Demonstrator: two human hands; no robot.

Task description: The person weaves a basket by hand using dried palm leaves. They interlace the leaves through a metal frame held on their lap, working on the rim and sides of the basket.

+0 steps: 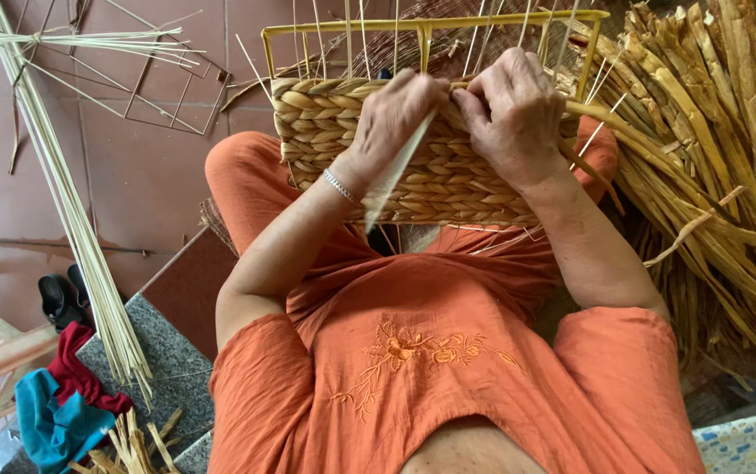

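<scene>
A half-woven basket of thick tan braided fibre (413,167) rests across your lap in the head view, its finished wall facing you and thin pale stakes rising from it into a yellow wire frame (431,25). Your left hand (391,118) pinches a flat pale strand (393,175) at the top row, grip narrow around it; your right hand (511,114) presses beside it at the same edge, fingers curled on the weave, though you cannot tell whether they clasp a strand. A heap of dried straw-coloured fibre (712,158) lies just beside the basket at your right, a bundle of long thin pale sticks (79,237) well apart on the reddish tiled floor (150,167). The weave looks light but stiff along the framed rim, while loose strands seem pliant and brittle; hold by the woven wall, not the stakes.
</scene>
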